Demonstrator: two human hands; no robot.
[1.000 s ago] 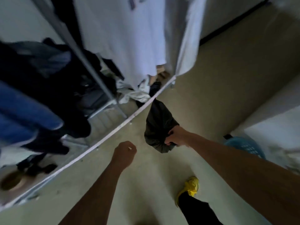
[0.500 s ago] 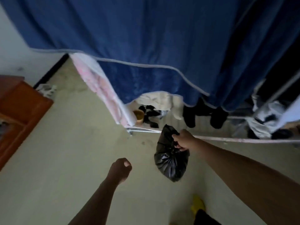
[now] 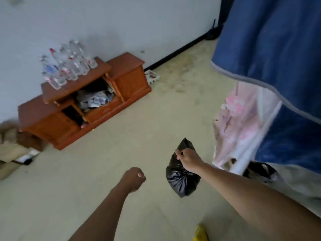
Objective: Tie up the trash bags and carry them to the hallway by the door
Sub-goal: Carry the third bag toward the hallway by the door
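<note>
A small black trash bag (image 3: 180,180) hangs above the pale floor, its gathered neck gripped in my right hand (image 3: 188,160). The bag's top sticks up past my knuckles and its round body dangles below my wrist. My left hand (image 3: 133,178) is a closed fist to the left of the bag, apart from it, with nothing in it. Another black bag (image 3: 260,169) lies on the floor at the right under the hanging cloths, partly hidden.
A low wooden cabinet (image 3: 128,79) stands against the white wall at left, with several plastic bottles (image 3: 66,65) on top and clutter in its open middle. Cardboard (image 3: 10,153) lies at far left. A blue blanket (image 3: 278,66) and pink cloth (image 3: 239,126) hang at right.
My view has swung left, from the clothes rack and blue blanket to the wooden cabinet and wall. The bag stays hanging from my right hand; my left hand stays a fist.
</note>
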